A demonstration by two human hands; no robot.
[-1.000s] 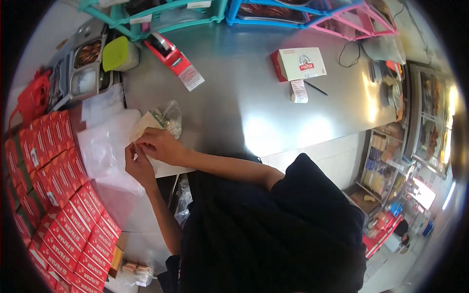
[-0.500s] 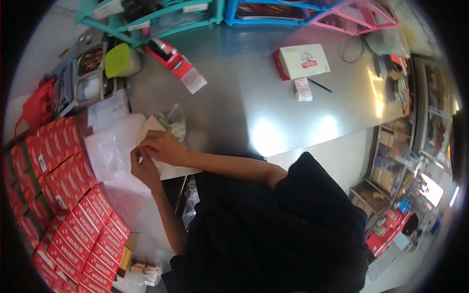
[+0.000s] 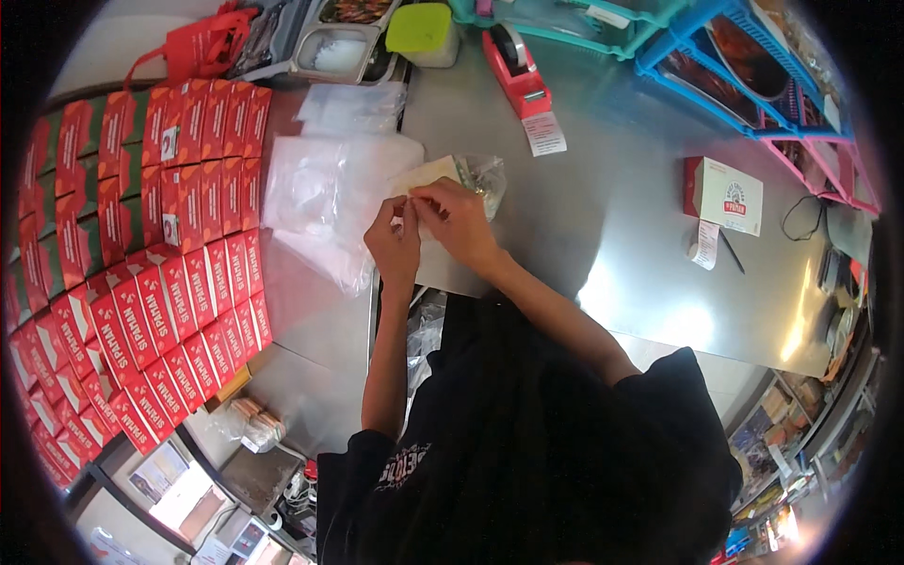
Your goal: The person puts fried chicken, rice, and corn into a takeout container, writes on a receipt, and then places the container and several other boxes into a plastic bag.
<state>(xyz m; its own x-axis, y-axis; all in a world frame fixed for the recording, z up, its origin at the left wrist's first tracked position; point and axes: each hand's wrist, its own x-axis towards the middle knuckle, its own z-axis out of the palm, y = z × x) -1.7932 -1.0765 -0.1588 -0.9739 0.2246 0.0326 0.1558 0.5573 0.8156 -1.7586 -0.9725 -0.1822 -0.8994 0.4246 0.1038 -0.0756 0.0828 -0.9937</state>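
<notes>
My left hand (image 3: pixel 394 247) and my right hand (image 3: pixel 461 221) meet over the steel table, fingertips pinched close together. Whatever lies between their fingers is too small or hidden to make out. Just beyond my right hand lies a clear plastic bag (image 3: pixel 488 179) with small contents I cannot identify. A flat cream-coloured piece (image 3: pixel 435 172) lies beside it, partly covered by my hands. To the left of my left hand, clear plastic bags (image 3: pixel 325 193) are spread in a loose pile.
Stacked red boxes (image 3: pixel 179 301) fill the left side. At the back stand a green-lidded tub (image 3: pixel 420 36), a red tape dispenser (image 3: pixel 518 75) and a blue rack (image 3: pixel 702 66). A white-and-red box (image 3: pixel 730 196) and a black pen (image 3: pixel 732 250) lie at right.
My view has turned left, so the table's things appear farther right and more of the red boxes shows. Both hands stay pinched together beside the clear bag.
</notes>
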